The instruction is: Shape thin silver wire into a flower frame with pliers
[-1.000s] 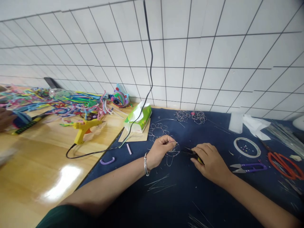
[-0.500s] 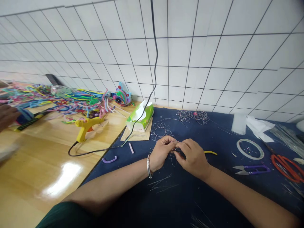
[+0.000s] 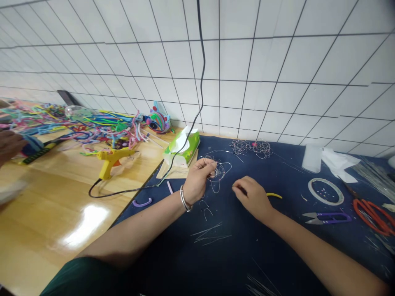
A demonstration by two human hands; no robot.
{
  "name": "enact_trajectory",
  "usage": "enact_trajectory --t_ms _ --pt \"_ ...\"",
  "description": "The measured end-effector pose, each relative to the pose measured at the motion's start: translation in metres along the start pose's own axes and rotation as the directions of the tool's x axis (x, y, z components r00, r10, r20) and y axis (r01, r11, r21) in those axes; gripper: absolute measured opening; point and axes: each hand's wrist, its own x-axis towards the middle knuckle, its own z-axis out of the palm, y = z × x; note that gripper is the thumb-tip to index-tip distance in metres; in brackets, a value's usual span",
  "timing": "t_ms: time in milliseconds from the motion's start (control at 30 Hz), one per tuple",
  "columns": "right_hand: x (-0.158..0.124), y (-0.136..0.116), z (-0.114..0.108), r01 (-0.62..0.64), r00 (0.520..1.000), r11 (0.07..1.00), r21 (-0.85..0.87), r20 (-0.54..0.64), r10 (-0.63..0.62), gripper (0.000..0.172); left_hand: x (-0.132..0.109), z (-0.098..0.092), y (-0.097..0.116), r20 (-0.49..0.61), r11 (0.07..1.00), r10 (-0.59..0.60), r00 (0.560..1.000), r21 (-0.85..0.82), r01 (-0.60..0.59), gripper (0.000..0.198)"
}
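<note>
My left hand [image 3: 197,179], with a silver bangle on the wrist, is closed in a pinch on a thin looped wire shape [image 3: 219,172], held just above the dark blue cloth [image 3: 277,255]. My right hand [image 3: 251,198] rests on the cloth to the right, apart from the wire. Its fingers are pinched together at the tips, and I cannot make out what, if anything, is between them. A yellow-handled pair of pliers [image 3: 274,195] lies on the cloth, sticking out from behind that hand. Loose wire offcuts [image 3: 210,235] lie in front of my hands.
Finished wire flowers [image 3: 250,148] lie at the back of the cloth. To the right are a tape ring [image 3: 325,191], purple snips [image 3: 327,217] and orange scissors [image 3: 373,213]. To the left are a green tissue pack [image 3: 184,149], a yellow glue gun [image 3: 111,158], piled pipe cleaners [image 3: 92,129] and another person's hand [image 3: 9,146].
My hands, which met over the wire shape half a second ago, have parted. The left carried the wire up and back, and the right dropped to the cloth. The pliers left my right hand earlier.
</note>
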Motion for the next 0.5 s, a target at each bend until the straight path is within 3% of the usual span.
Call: enact_trajectory --t_ms 100,200,367,500 --pt "-0.001 -0.011 0.010 0.151 0.972 0.989 -0.002 0.181 -0.148 0.011 0.006 -0.003 0.005 -0.033 0.998 0.047 0.998 -0.032 -0.048 0.016" --pt "0.003 -0.025 0.020 0.214 0.939 0.977 -0.002 0.275 -0.205 0.015 0.008 -0.003 0.008 -0.046 0.996 0.079 0.996 -0.041 -0.081 0.015" --pt "0.020 -0.048 0.038 0.236 0.891 0.958 -0.163 0.429 -0.146 0.020 0.010 -0.006 0.012 -0.067 0.992 0.126 0.990 -0.023 -0.128 0.014" --pt "0.030 -0.063 0.050 0.252 0.874 0.938 -0.236 0.473 -0.116 0.021 0.011 -0.007 0.014 -0.051 0.987 0.161 0.986 0.010 -0.161 0.014"
